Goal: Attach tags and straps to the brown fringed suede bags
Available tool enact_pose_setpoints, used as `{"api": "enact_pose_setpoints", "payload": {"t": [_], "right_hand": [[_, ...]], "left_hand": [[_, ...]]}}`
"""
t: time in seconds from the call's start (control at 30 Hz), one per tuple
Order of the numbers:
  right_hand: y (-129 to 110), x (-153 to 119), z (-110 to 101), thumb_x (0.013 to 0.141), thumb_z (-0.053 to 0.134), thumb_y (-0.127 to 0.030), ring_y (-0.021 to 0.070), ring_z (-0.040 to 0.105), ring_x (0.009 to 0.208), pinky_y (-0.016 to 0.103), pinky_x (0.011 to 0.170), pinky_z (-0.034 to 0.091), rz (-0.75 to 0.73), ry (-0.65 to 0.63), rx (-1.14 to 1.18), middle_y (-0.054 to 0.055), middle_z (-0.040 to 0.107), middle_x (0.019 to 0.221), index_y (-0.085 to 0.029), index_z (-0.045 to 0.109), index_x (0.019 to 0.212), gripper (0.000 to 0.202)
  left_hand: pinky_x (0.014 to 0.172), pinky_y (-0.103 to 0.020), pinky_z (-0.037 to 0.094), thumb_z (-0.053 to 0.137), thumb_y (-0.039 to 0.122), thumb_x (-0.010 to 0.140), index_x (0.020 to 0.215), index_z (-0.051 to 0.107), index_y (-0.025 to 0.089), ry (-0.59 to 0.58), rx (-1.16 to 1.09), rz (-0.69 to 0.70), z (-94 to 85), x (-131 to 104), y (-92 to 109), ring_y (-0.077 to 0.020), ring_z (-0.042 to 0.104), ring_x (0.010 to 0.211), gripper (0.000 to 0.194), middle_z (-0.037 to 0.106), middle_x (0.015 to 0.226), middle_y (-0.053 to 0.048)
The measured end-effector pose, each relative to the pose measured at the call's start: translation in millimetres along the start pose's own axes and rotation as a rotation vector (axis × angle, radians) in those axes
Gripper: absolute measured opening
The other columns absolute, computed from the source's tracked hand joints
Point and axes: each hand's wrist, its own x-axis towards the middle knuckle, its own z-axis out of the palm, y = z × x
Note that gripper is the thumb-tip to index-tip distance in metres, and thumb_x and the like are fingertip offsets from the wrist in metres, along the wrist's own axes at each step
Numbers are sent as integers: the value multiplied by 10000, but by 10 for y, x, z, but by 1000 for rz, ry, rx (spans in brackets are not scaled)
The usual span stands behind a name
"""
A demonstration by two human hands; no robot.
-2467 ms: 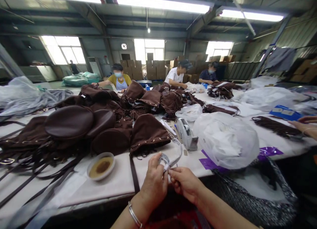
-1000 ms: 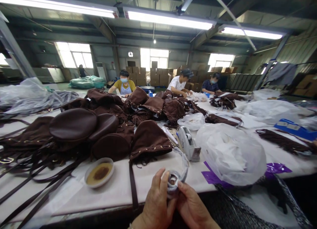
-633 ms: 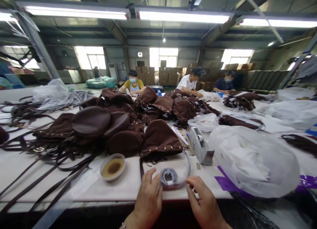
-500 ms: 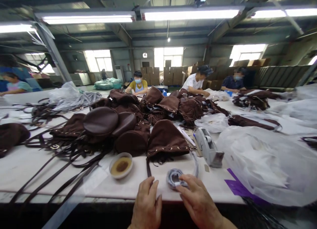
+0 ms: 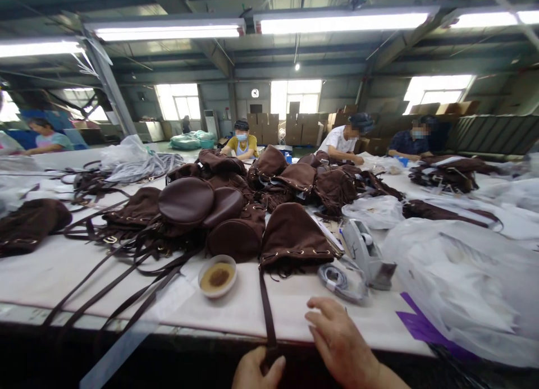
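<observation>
Closest of all, the left hand (image 5: 256, 372) sat low at the front edge of the bench (image 5: 295, 313), its thumb and fingers pinching the near end of a dark brown strap (image 5: 265, 307); the right hand (image 5: 342, 341) hung just beside it, palm down, clear of the strap, its fingers loosely bent and a little apart; the strap ran over the pale bench top to a brown drawstring bag (image 5: 295, 234), which lay with its gold-eyeleted mouth towards the hands; left of the strap stood a shallow white bowl (image 5: 215, 295), yellowish inside with a brown patch; right of the bag lay a grey coil (image 5: 328, 275) with clear plastic about it, just beside a tape dispenser (image 5: 365, 257); farther right bulged a large milky plastic bag (image 5: 458, 282), a purple piece (image 5: 421, 324) at its near side.

Behind the bowl, round-bottomed brown bags (image 5: 185, 201) leaned together; past them spread a heap of brown bags (image 5: 297, 178); beyond the heap were a person in a yellow top (image 5: 248, 146), a person in a white top (image 5: 334, 139) bent forward, and a person in a dark top (image 5: 406, 143); stacked cardboard boxes (image 5: 309, 131) stood farther back, below a bright window (image 5: 296, 91).
</observation>
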Motion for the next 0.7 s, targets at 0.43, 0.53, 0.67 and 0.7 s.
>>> {"api": "enact_pose_setpoints", "payload": {"t": [0.43,0.53,0.67,0.7], "right_hand": [[-732,47,195,779,665,-236,203,612,804,285,718,485,428,-313,917,33,695,911,-218,669,1109,331],[-740,63,228,836,629,-334,125,517,549,239,519,419,652,-272,1042,-15,593,679,-179,644,1116,321],[-772,20,224,832,650,-511,62,330,352,202,357,232,907,-245,1343,-74,491,577,-164,506,1295,596],[-781,16,211,813,673,-525,64,345,350,199,350,232,967,-200,1381,-65,527,602,-181,444,1355,681]], "left_hand": [[815,-312,550,432,348,975,1214,644,186,6,41,340,-325,-199,326,-232,689,874,358,734,985,-118],[1020,-423,488,493,212,927,1384,529,189,218,293,619,-379,-164,288,-293,591,1206,459,628,1294,-176],[1092,-506,405,463,125,915,1362,537,200,17,456,853,-434,27,454,-293,530,1275,459,604,1342,-146],[1063,-482,428,454,132,926,1297,581,195,-69,440,865,-443,84,507,-272,586,1188,397,656,1253,-132]]}}
